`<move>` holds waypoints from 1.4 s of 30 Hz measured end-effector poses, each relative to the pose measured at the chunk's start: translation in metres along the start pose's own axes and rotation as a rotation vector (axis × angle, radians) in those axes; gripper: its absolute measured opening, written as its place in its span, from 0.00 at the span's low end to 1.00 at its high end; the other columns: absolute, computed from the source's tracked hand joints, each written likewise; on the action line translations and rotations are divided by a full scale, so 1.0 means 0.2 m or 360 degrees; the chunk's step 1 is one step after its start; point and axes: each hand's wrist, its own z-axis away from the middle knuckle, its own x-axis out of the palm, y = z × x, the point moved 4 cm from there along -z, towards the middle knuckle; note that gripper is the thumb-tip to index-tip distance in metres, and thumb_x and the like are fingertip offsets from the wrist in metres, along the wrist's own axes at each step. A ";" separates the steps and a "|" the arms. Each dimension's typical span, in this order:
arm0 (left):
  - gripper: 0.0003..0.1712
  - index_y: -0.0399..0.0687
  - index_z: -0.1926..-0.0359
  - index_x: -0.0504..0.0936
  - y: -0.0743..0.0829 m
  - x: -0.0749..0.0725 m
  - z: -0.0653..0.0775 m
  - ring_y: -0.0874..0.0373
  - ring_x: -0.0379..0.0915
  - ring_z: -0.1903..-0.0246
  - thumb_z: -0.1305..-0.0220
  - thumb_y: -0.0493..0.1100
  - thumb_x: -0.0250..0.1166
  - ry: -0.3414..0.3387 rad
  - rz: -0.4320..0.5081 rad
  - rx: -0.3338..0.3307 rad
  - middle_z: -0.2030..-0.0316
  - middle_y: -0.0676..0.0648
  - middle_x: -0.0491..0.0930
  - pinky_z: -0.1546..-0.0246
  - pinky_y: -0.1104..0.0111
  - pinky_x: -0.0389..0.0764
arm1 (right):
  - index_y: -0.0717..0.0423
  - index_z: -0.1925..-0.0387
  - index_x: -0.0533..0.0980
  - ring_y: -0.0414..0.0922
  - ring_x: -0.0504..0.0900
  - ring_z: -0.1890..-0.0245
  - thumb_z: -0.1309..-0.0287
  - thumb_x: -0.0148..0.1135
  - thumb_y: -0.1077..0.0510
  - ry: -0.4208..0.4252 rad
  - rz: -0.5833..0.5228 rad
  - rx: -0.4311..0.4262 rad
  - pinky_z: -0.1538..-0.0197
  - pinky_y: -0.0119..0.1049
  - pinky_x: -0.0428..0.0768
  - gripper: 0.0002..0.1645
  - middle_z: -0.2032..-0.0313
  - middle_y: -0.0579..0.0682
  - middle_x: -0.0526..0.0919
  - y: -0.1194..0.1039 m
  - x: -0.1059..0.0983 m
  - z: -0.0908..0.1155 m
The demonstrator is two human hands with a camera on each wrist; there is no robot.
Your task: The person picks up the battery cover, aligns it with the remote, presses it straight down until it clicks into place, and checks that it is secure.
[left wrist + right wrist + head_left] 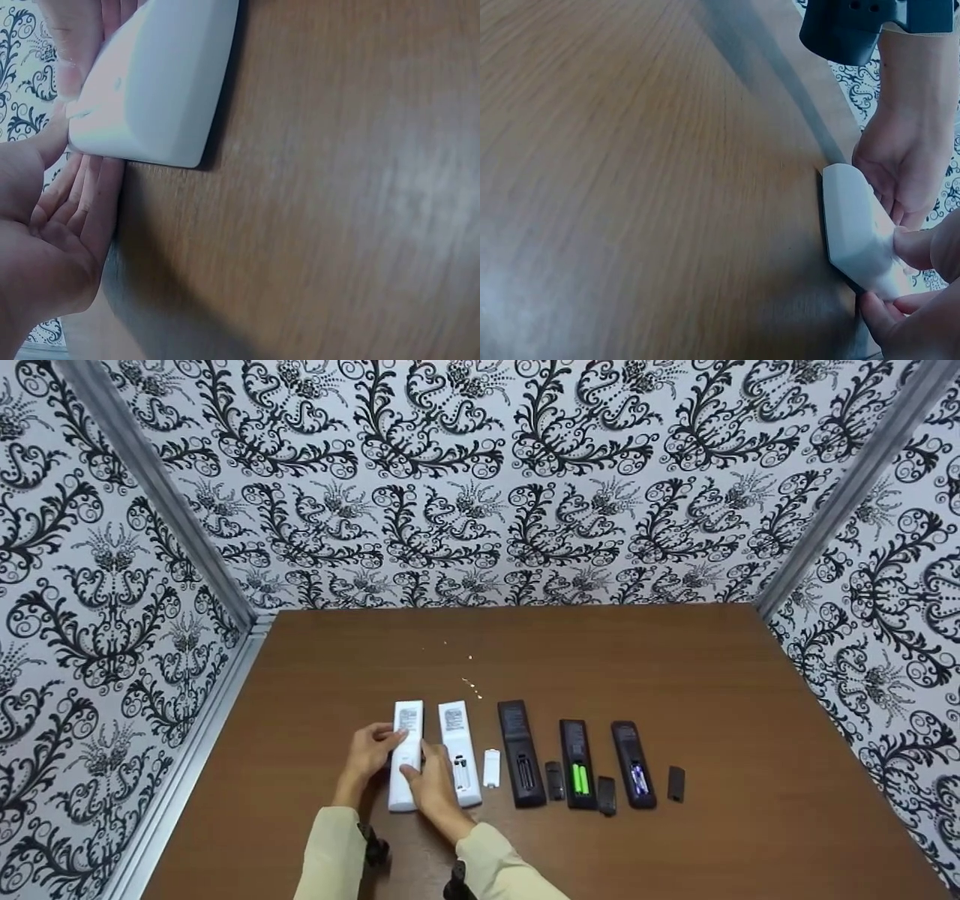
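A white remote control [406, 795] lies back side up on the table, between both hands. The left hand [369, 751] grips its left edge, thumb on the upper face and fingers along the side. From the right, the right hand [435, 784] holds it with the thumb pressed on its back. In the left wrist view the remote's rounded end [161, 90] rests on the wood. The right wrist view shows the right thumb [915, 247] on the white casing. Any battery compartment on this remote is hidden or closed.
Beside it lies a second white remote [454, 720] with its compartment uncovered, then a white cover [491, 769]. Farther right are black remotes [514, 724] with uncovered compartments, one holding green batteries [580, 779], and black covers [676, 784]. Patterned walls surround the wooden table [337, 660].
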 end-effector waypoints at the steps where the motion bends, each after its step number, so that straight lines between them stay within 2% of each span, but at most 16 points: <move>1: 0.22 0.26 0.46 0.79 0.00 0.00 0.00 0.55 0.82 0.62 0.34 0.40 0.67 -0.0001 0.0005 -0.0003 0.51 0.29 0.82 0.65 0.69 0.82 | 0.77 0.41 0.72 0.57 0.80 0.49 0.45 0.70 0.67 0.0001 0.0003 0.0000 0.42 0.49 0.78 0.31 0.53 0.64 0.80 0.00 0.00 0.00; 5: 0.23 0.26 0.46 0.78 0.01 0.00 0.00 0.55 0.81 0.63 0.34 0.41 0.67 -0.0012 0.0008 0.0001 0.51 0.28 0.82 0.66 0.69 0.81 | 0.78 0.41 0.71 0.58 0.80 0.49 0.44 0.69 0.67 -0.0005 0.0019 0.0004 0.42 0.50 0.78 0.31 0.53 0.65 0.79 0.00 0.00 0.00; 11: 0.23 0.27 0.45 0.78 0.00 0.00 0.01 0.52 0.82 0.59 0.33 0.42 0.67 0.0002 -0.0053 0.0026 0.50 0.29 0.82 0.61 0.67 0.82 | 0.79 0.38 0.69 0.60 0.79 0.46 0.40 0.66 0.67 -0.0046 -0.0008 -0.0005 0.41 0.52 0.77 0.32 0.50 0.67 0.76 0.00 0.01 0.01; 19: 0.25 0.27 0.45 0.79 0.01 0.00 0.01 0.49 0.82 0.56 0.34 0.43 0.68 0.0007 -0.0070 0.0024 0.50 0.29 0.82 0.58 0.64 0.83 | 0.79 0.39 0.70 0.58 0.80 0.50 0.42 0.67 0.67 0.0001 0.0048 -0.0057 0.43 0.50 0.79 0.31 0.53 0.64 0.77 0.00 0.01 0.01; 25: 0.22 0.22 0.50 0.79 0.05 0.00 0.03 0.47 0.82 0.59 0.36 0.38 0.69 0.0062 -0.0066 0.0120 0.56 0.28 0.83 0.60 0.66 0.82 | 0.77 0.39 0.70 0.56 0.81 0.53 0.42 0.68 0.67 0.0038 0.0105 -0.0134 0.48 0.46 0.80 0.31 0.55 0.61 0.77 0.00 0.01 0.02; 27: 0.21 0.22 0.52 0.80 0.07 0.00 0.04 0.49 0.82 0.62 0.37 0.38 0.69 0.0089 -0.0135 0.0138 0.59 0.29 0.84 0.63 0.66 0.82 | 0.77 0.39 0.70 0.56 0.81 0.54 0.42 0.67 0.68 0.0038 0.0105 -0.0146 0.48 0.45 0.80 0.31 0.55 0.61 0.77 0.00 0.01 0.02; 30: 0.20 0.26 0.53 0.82 0.10 0.00 0.05 0.49 0.81 0.64 0.37 0.42 0.70 0.0123 -0.0324 0.0125 0.62 0.33 0.85 0.63 0.62 0.81 | 0.78 0.38 0.69 0.55 0.81 0.54 0.40 0.65 0.68 0.0042 0.0112 -0.0152 0.48 0.45 0.81 0.30 0.55 0.61 0.76 0.00 0.01 0.02; 33: 0.21 0.33 0.54 0.85 0.13 0.01 0.06 0.47 0.82 0.61 0.37 0.48 0.70 0.0163 -0.0580 0.0093 0.60 0.37 0.87 0.57 0.54 0.80 | 0.78 0.38 0.69 0.53 0.80 0.55 0.39 0.64 0.68 0.0053 0.0130 -0.0175 0.49 0.44 0.81 0.30 0.56 0.61 0.76 0.00 0.02 0.03; 36: 0.21 0.38 0.54 0.87 0.13 0.01 0.07 0.45 0.82 0.58 0.37 0.51 0.69 0.0177 -0.0728 0.0062 0.56 0.38 0.87 0.52 0.48 0.79 | 0.78 0.38 0.69 0.52 0.80 0.56 0.40 0.64 0.69 0.0059 0.0156 -0.0191 0.50 0.43 0.81 0.30 0.57 0.60 0.76 0.00 0.02 0.03; 42: 0.20 0.37 0.54 0.86 0.13 0.02 0.07 0.43 0.82 0.56 0.37 0.51 0.70 0.0187 -0.0706 0.0042 0.54 0.36 0.86 0.53 0.47 0.79 | 0.78 0.39 0.70 0.52 0.79 0.55 0.41 0.65 0.69 0.0074 0.0196 -0.0206 0.48 0.43 0.80 0.29 0.57 0.59 0.76 -0.01 0.02 0.04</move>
